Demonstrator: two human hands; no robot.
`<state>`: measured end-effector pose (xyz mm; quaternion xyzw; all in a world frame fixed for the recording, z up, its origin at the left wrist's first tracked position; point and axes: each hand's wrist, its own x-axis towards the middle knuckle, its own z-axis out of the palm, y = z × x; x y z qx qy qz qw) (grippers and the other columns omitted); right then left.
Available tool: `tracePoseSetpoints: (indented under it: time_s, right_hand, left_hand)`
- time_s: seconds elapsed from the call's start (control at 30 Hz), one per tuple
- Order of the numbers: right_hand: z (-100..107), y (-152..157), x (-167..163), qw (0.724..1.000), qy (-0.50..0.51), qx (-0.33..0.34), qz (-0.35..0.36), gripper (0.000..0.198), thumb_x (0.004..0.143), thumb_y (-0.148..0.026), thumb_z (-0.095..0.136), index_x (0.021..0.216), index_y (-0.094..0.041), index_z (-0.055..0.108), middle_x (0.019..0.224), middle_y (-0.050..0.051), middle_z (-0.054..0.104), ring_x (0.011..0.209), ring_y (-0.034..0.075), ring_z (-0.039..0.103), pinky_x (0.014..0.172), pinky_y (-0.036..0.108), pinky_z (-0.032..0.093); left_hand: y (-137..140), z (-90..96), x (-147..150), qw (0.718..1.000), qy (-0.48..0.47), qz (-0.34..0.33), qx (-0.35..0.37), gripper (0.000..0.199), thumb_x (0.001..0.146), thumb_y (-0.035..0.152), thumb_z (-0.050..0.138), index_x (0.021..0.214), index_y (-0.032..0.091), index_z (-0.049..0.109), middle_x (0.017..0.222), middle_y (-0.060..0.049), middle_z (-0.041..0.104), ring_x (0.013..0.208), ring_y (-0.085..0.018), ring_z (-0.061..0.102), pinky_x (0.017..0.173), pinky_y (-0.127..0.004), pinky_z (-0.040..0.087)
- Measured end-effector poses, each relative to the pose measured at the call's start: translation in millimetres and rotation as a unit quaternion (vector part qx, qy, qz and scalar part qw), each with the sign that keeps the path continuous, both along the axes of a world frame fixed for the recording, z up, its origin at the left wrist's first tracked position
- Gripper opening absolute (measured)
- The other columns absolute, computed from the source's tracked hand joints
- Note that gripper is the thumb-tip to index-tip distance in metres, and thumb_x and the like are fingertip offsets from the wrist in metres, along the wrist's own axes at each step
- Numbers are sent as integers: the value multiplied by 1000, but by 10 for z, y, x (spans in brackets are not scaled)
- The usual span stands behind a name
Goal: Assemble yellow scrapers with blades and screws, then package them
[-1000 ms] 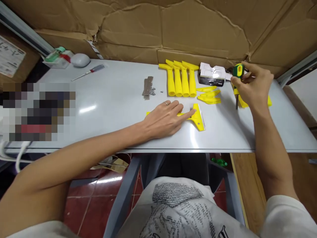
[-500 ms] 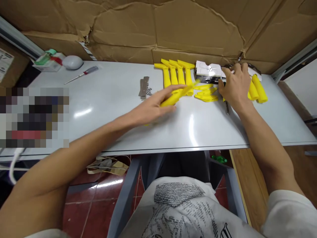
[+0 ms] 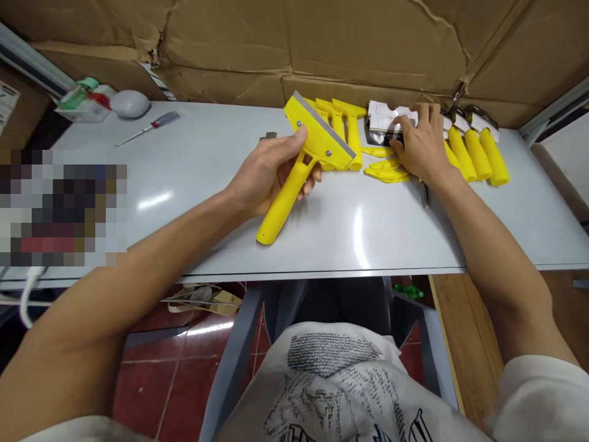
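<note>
My left hand (image 3: 271, 172) is closed round the neck of a yellow scraper (image 3: 288, 199), its head tilted up with a metal blade along the edge and two screws showing. The scraper is held above the table, handle toward me. At the back right, my right hand (image 3: 426, 144) has its fingers and thumb bent round the right end of a white-and-black cardboard sleeve (image 3: 381, 123); part of the grip is hidden. Below it lie several yellow blade covers (image 3: 386, 175). Several yellow scraper handles (image 3: 353, 132) stand in a row behind the held scraper.
Several yellow scrapers with cardboard sleeves (image 3: 492, 156) lie at the right. A dark tool (image 3: 426, 195) is partly under my right forearm. A screwdriver (image 3: 150, 127), a white mouse-like object (image 3: 130, 104) and a small plastic box (image 3: 85, 110) sit at the back left. Cardboard (image 3: 230, 49) walls the back edge.
My left hand has turned and raised the scraper, so its bladed head now faces me. My right hand has shifted slightly left over the cardboard sleeve.
</note>
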<state>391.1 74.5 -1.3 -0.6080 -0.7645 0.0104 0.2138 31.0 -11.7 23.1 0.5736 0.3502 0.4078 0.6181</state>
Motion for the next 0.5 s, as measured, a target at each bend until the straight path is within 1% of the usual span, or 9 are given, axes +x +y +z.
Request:
tracePoseSetpoints:
  time_s: [0.07,0.13,0.2,0.27,0.3,0.33,0.4,0.47,0.5]
  right_hand:
    - [-11,26,8,1000,23,19,-7,43,114,-42,81,153,-31,68,188,8,52,171,38,38,154,71,29]
    - [28,31,1,998,44,43,-30,41,110,-48,86,143,-31,69,178,9,61,166,37,44,152,69,35]
    - [114,7,-11,994,65,67,-52,27,110,-47,84,127,-32,71,166,8,69,159,36,51,148,67,42]
    - [221,-42,-20,988,100,98,-68,16,111,-42,79,112,-32,67,151,11,76,146,35,59,140,64,49]
    - [271,-74,-22,983,126,115,-73,18,112,-43,77,106,-33,63,143,12,78,137,34,64,135,61,52]
    - [311,-108,-25,976,157,132,-76,26,113,-46,75,100,-33,58,134,13,79,127,32,66,129,58,56]
    - [351,-185,-37,960,227,149,-72,47,116,-66,70,90,-34,47,117,12,79,109,28,66,116,52,61]
    - [332,-278,-73,944,298,130,-57,67,112,-95,58,86,-35,42,100,8,74,91,25,59,95,49,61]
    - [306,-334,-108,936,330,108,-48,75,106,-106,54,85,-35,42,91,6,69,83,24,54,83,47,57]
  left_hand:
    - [-26,12,33,999,-9,27,14,54,108,72,83,96,21,73,81,-7,76,57,-17,65,54,-30,52]
    - [-31,16,53,998,-10,62,22,59,107,77,79,87,23,69,69,-4,71,51,-16,60,50,-30,48]
    - [-2,7,48,996,-10,82,15,57,104,78,80,87,24,68,65,-2,69,49,-17,58,49,-31,48]
    - [52,-12,28,996,-21,89,15,50,99,74,85,93,26,70,70,-1,72,57,-18,64,56,-34,54]
    - [82,-24,17,995,-29,93,24,47,97,71,87,98,27,72,76,0,75,64,-19,68,63,-35,58]
    - [109,-35,5,993,-37,107,39,45,97,70,88,103,28,72,83,1,78,72,-19,72,70,-36,60]
    - [155,-52,-18,986,-43,147,71,44,101,70,86,111,29,73,96,1,80,87,-20,75,79,-38,61]
    - [193,-56,-50,979,-26,181,91,48,108,76,78,120,30,72,97,2,79,92,-19,73,76,-37,54]
    - [209,-53,-69,977,-18,193,95,52,111,80,73,125,30,70,94,4,77,89,-18,70,72,-35,49]
